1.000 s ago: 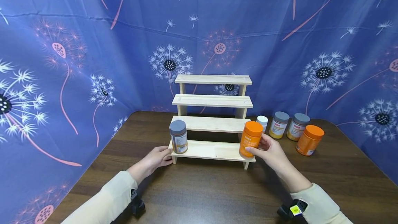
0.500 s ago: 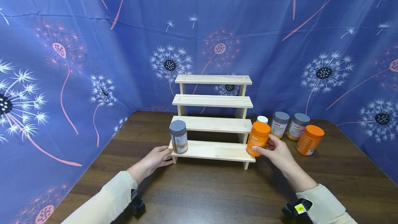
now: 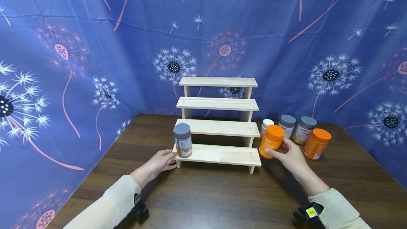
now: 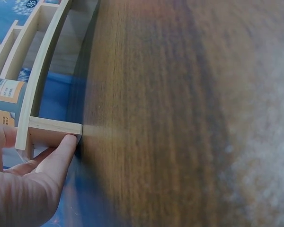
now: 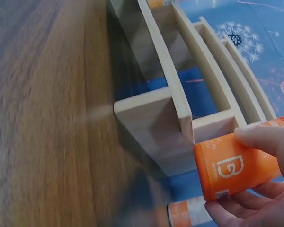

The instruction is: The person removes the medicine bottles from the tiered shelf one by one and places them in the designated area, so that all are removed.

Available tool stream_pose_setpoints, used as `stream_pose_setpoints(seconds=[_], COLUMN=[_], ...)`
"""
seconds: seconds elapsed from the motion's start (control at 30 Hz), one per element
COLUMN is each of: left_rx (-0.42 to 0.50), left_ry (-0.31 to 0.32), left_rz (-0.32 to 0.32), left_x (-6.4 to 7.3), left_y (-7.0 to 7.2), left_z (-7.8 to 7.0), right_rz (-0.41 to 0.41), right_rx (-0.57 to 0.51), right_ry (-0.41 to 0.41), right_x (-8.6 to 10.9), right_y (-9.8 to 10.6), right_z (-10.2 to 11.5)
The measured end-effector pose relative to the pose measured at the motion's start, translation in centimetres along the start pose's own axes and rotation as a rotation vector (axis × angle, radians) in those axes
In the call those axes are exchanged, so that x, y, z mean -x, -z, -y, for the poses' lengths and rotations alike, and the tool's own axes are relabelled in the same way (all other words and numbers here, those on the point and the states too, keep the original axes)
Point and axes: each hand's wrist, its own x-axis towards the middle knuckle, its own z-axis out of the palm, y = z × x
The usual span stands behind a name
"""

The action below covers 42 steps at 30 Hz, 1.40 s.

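A four-step wooden display shelf (image 3: 219,154) stands on the dark wood table. My left hand (image 3: 160,161) grips its lower left end, with the thumb up by the step and fingers on the shelf leg (image 4: 52,130). On the left of the bottom step stands a grey-lidded jar (image 3: 183,144). My right hand (image 3: 292,157) holds an orange jar (image 3: 270,143), slightly tilted, just off the shelf's right end. In the right wrist view the thumb lies across the orange jar (image 5: 232,165), with the other fingers beneath it.
Behind the held jar stand a small white-capped bottle (image 3: 266,124) and two grey-lidded jars, one (image 3: 304,130) partly overlapped by a second orange jar (image 3: 316,144). A blue dandelion-print cloth (image 3: 273,45) hangs behind the table (image 3: 203,193).
My right hand has carried the orange jar rightward off the bottom step, past the shelf's right end, and it now tilts. The left hand has stayed on the shelf.
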Motion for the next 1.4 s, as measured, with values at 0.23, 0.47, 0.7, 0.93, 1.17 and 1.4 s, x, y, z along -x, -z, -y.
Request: stream_pose_setpoints(seconds=[0.23,0.47,0.7,0.93,1.17,1.4], left_rx=[-0.001,0.004,-0.002,0.005,0.008,0.0], left_ry=[0.003,0.007,0.009,0.015,0.013,0.011], left_rz=[-0.002,-0.008,-0.013,-0.019,-0.004,0.009], left_x=[0.1,0.2,0.2,0.1,0.1,0.2], left_y=[-0.1,-0.1,-0.1,-0.2,-0.2,0.0], left_z=[-0.2,-0.3,-0.3,-0.2,-0.2,-0.2], right_rz=[-0.039,-0.078,-0.11,-0.108,-0.115,-0.11], right_rx=[0.025,0.018,0.038,0.032,0.036,0.045], right_ry=[-0.028,-0.065,-0.134,-0.219,-0.272,-0.302], right_x=[-0.6,-1.3,-1.6,-2.2,-2.8,-3.0], right_y=[0.9,1.9,2.3,2.8,3.0,3.3], right_z=[-1.4,-3.0,-4.0,-4.7,-5.6,-6.2])
